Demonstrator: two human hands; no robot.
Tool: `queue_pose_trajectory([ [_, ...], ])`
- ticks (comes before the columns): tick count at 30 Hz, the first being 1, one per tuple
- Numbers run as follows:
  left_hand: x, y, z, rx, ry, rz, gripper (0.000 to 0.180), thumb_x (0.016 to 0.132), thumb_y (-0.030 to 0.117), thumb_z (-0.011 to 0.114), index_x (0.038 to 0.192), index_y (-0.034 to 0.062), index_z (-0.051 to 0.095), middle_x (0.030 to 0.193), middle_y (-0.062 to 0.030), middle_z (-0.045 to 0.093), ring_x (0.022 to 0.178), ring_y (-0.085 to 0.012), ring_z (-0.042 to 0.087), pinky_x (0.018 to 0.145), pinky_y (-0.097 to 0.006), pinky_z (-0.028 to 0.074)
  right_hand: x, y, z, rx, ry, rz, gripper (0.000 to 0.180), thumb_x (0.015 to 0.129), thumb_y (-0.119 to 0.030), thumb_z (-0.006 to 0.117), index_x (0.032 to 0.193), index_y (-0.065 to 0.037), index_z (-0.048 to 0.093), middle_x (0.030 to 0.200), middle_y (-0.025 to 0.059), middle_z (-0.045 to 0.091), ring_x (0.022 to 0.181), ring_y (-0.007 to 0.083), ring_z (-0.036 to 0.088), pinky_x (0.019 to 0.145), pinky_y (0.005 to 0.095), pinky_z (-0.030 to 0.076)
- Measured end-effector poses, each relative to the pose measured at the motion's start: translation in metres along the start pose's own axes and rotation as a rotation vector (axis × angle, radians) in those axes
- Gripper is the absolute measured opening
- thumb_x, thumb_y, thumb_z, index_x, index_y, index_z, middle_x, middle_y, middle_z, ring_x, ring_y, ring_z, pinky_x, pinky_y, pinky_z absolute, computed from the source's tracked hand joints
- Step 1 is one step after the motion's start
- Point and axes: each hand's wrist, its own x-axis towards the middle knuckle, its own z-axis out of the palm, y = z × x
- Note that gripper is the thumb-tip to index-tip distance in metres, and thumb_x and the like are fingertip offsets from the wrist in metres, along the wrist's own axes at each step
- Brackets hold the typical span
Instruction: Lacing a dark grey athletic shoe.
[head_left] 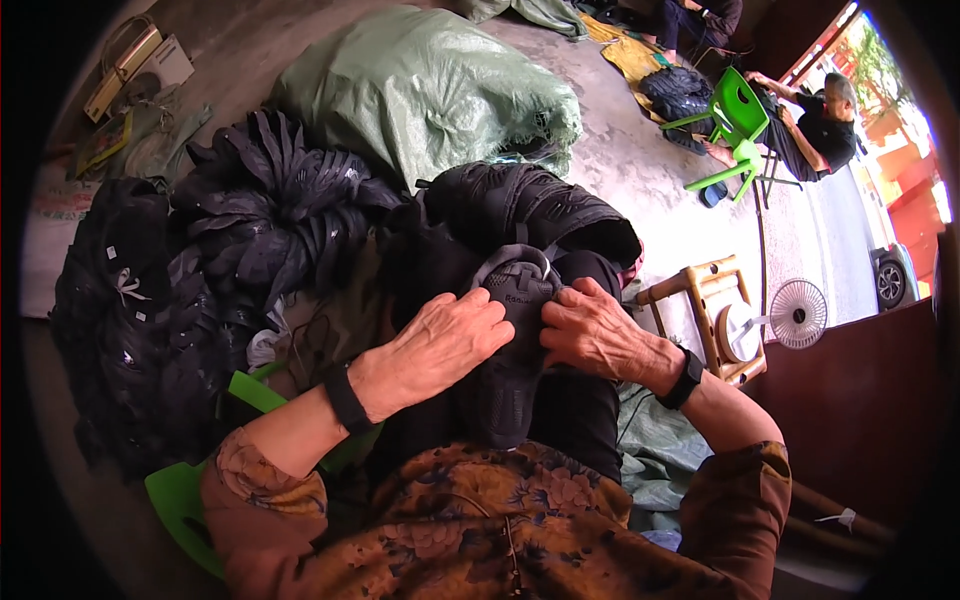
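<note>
Dark shoe upper (512, 340) lies on the person's lap, its lower end lost against black trousers. Left hand (440, 340) curls over its left side; right hand (590, 330) pinches its right edge, fingertips hidden. Black shoe-part heaps (200, 270) crowd the left; concrete floor (640, 170) lies open beyond the green sack (420, 90).

A: Floor? Bare grey concrete (640, 150), daylight coming in from the open right side.

B: Furniture: green plastic chair (735, 125), small wooden stool (700, 300), white fan (798, 313). Dark wall panel (860, 400) lower right.
</note>
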Motion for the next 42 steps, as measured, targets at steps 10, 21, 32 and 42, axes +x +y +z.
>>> queue_pose_trajectory([
  [10, 0.005, 0.009, 0.001, -0.032, -0.2, -0.066, 0.019, 0.071, 0.023, 0.078, 0.077, 0.0107, 0.065, 0.082, -0.0009, 0.053, 0.094, -0.0214, 0.05, 0.076, -0.037, 0.038, 0.008, -0.017, 0.011, 0.396, -0.205, 0.473, 0.008, 0.083, -0.024, 0.065, 0.078, -0.018, 0.07, 0.086, -0.0024, 0.06, 0.093, 0.0233, 0.052, 0.083, 0.0428, 0.038],
  [21, 0.004, 0.014, 0.02, -0.456, 0.0, -0.218, 0.015, 0.071, 0.014, 0.075, 0.082, 0.0107, 0.065, 0.091, -0.0005, 0.055, 0.105, -0.0218, 0.05, 0.085, -0.042, 0.037, -0.384, 0.138, -0.183, -0.18, 0.717, 1.286, 0.016, 0.092, -0.003, 0.057, 0.106, 0.001, 0.064, 0.101, 0.0077, 0.061, 0.088, 0.0196, 0.058, 0.081, 0.0288, 0.05],
  [32, -0.003, -0.002, 0.01, -0.38, -0.117, -0.095, 0.017, 0.071, 0.01, 0.071, 0.087, 0.0114, 0.065, 0.09, -0.0006, 0.058, 0.105, -0.0229, 0.051, 0.084, -0.04, 0.041, -0.243, 0.057, 0.01, 1.646, 1.332, 1.255, 0.009, 0.092, -0.018, 0.058, 0.087, -0.011, 0.057, 0.072, -0.0036, 0.056, 0.058, 0.006, 0.05, 0.05, 0.0199, 0.038],
  [42, -0.009, 0.007, 0.015, -0.511, -0.054, -0.26, 0.013, 0.071, 0.014, 0.07, 0.083, 0.0127, 0.066, 0.084, 0.0035, 0.062, 0.099, -0.0197, 0.052, 0.085, -0.039, 0.036, -0.044, -0.037, -0.007, 1.379, 0.008, 0.814, 0.015, 0.099, -0.023, 0.055, 0.098, -0.008, 0.056, 0.087, 0.0026, 0.068, 0.058, 0.0044, 0.052, 0.052, 0.0187, 0.041],
])
